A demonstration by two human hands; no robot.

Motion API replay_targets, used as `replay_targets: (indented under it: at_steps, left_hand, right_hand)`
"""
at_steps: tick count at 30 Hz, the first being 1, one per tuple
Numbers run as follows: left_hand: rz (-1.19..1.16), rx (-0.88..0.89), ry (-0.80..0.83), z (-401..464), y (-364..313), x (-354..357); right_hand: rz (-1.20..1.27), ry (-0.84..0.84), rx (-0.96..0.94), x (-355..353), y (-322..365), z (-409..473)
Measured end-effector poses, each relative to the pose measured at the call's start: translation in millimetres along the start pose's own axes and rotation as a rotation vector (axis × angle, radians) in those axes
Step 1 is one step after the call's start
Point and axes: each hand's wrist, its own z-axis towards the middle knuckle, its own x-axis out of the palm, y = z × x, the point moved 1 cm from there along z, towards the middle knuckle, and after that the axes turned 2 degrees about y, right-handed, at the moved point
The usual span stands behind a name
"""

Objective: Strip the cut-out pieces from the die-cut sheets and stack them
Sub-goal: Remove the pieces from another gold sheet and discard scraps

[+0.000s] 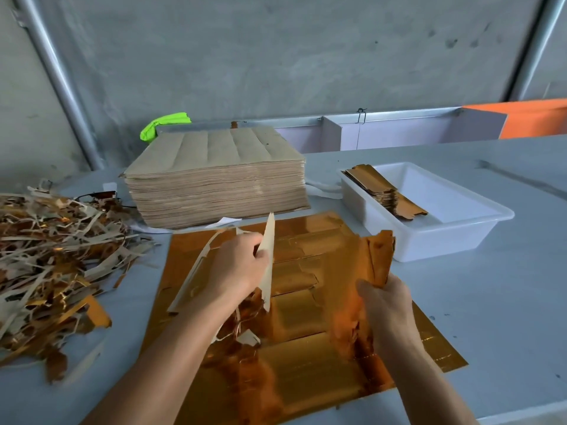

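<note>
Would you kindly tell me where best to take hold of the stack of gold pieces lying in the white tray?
Probably by the near end of the stack of gold pieces, coming from above: that end lies low and open inside the white tray, while the far end leans on the rim.

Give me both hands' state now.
Left hand: gripping waste strip torn from the gold sheet.
Right hand: gripping bundle of cut-out pieces.

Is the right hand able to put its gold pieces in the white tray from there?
Probably yes. The right hand grips a bunch of gold pieces, and the white tray sits just beyond it on the same side, with nothing between them. The tray is open on top, with room beside its stack.
</note>
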Motion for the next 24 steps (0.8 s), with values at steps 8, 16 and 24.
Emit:
replay_targets:
  at_steps: [8, 16, 24]
  left_hand:
    - [-0.208, 0.358, 0.148, -37.4, -34.7, 27.4]
    - [-0.292, 0.374, 0.144, -39.3, -12.8, 36.5]
    - [0.221, 0.098, -0.025, -22.0, 23.8, 15.5]
  right_hand:
    - [0.246, 0.157, 0.038, 37.8, 12.1, -5.3]
    - [0.336, 0.220, 0.074, 34.4, 4.5, -16.4]
    - [0.229, 0.149, 0.048, 20.7, 6.0, -12.7]
